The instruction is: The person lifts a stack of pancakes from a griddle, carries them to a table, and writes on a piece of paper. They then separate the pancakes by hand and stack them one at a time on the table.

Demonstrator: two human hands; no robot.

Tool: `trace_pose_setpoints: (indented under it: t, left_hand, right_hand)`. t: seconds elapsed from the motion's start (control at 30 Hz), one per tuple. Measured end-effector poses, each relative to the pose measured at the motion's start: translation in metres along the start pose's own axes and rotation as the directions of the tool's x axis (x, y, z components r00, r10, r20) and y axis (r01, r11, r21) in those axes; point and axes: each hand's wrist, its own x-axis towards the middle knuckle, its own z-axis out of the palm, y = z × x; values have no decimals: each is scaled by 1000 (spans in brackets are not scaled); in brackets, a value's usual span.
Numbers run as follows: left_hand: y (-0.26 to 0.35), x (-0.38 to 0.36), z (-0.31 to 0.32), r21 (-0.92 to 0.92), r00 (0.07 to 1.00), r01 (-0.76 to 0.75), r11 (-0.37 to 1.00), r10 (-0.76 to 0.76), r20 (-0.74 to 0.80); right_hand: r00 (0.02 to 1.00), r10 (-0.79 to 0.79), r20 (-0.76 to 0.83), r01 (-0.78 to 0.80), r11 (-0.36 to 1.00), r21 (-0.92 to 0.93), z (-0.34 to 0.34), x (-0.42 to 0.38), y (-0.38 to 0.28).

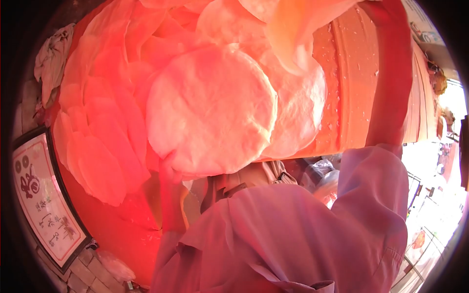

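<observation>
A pale round sheet with a creased edge lies over another round sheet on an orange surface. Blurred in strong red light, my left hand grips the lower left edge of the top round sheet, where the edge puckers; some fingers are hidden beneath it. My right arm reaches up to the top edge of the view. There my right hand, mostly cut off, meets a raised thin sheet that hangs down in folds.
Many thin sheets overlap at the left. A framed sign with writing stands at far left, below a crumpled cloth. Clear plastic bags show beyond the surface's lower edge. Wire racks are at right.
</observation>
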Motion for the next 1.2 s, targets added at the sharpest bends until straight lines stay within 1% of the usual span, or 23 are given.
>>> trace_pose_setpoints:
  t: [0.07, 0.1, 0.2, 0.23, 0.27, 0.3, 0.33, 0.37, 0.4, 0.47, 0.5, 0.53, 0.57, 0.6, 0.67, 0.73, 0.77, 0.9, 1.0, 1.07, 1.13, 1.17, 1.2]
  left_hand:
    - [-16, 12, -35, 219, 986, -164, 962, 151, 73]
    - [4, -2, 4, -52, 999, 41, 998, -43, -31]
    - [20, -12, 34, -208, 984, -106, 972, 132, 119]
    - [25, -16, 41, -210, 982, -120, 970, 147, 117]
    - [30, -21, 48, -210, 981, -132, 969, 159, 115]
    - [33, -24, 55, -211, 978, -149, 966, 175, 111]
    - [34, -26, 59, -169, 971, -132, 977, 162, 177]
    - [37, -28, 62, -117, 961, -110, 987, 136, 240]
    - [38, -30, 67, -61, 949, -90, 994, 104, 298]
    - [43, -27, 96, 0, 911, -220, 976, 205, 358]
    - [46, -25, 110, 47, 889, -272, 961, 232, 394]
    - [45, -20, 112, 81, 893, -284, 955, 233, 386]
    - [46, -16, 113, 67, 894, -262, 963, 216, 393]
    - [41, -8, 107, 13, 896, -216, 976, 193, 400]
    - [52, -13, 121, 37, 907, -174, 984, 146, 394]
    - [53, -15, 122, 8, 924, -149, 989, 137, 358]
    - [52, -16, 125, -9, 930, -134, 991, 129, 345]
    - [62, -21, 128, -46, 924, -76, 996, 88, 373]
    - [67, -22, 129, -14, 925, -82, 997, 81, 372]
    - [66, -22, 129, 4, 933, -147, 989, 138, 333]
    - [65, -22, 123, 30, 948, -124, 992, 109, 299]
    - [64, -23, 120, 45, 955, -109, 993, 92, 282]
    - [63, -24, 114, 83, 959, -130, 988, 104, 263]
  right_hand:
    - [981, -21, -192, 3, 996, -89, -45, -16, 5]
    - [955, -12, -297, -30, 990, -136, -73, -25, 15]
    - [834, 155, -529, -245, 964, -103, -140, -72, 82]
    - [831, 229, -506, -239, 970, 47, -136, -93, 111]
    - [829, 330, -452, -326, 941, 89, -157, -114, 142]
    - [805, 360, -472, -449, 889, -88, -174, -136, 164]
    - [770, 213, -601, -370, 917, -149, -125, -154, 176]
    - [785, 179, -594, -381, 894, -234, -82, -164, 183]
    - [879, 139, -456, -255, 945, -203, -61, -177, 202]
    - [975, 209, -75, -220, 950, -220, 43, -182, 209]
    - [930, 350, 110, -269, 855, -443, 95, -183, 202]
    - [856, 490, 164, -424, 847, -319, 146, -192, 206]
    - [848, 495, 192, -315, 760, -568, 187, -193, 195]
    - [864, 418, 280, -200, 796, -571, 205, -198, 202]
    - [887, 354, 297, -85, 757, -647, 217, -198, 205]
    - [842, 504, 190, -387, 812, -438, 207, -196, 212]
    - [846, 511, 151, -432, 824, -367, 203, -197, 210]
    - [904, 314, 289, -47, 746, -664, 236, -200, 205]
    - [846, 486, 221, -244, 720, -649, 235, -191, 199]
    - [850, 473, 231, -305, 800, -517, 217, -191, 203]
    - [858, 455, 236, -334, 846, -416, 209, -192, 209]
    - [852, 490, 181, -404, 838, -367, 209, -193, 212]
    - [887, 441, 135, -364, 849, -383, 209, -194, 215]
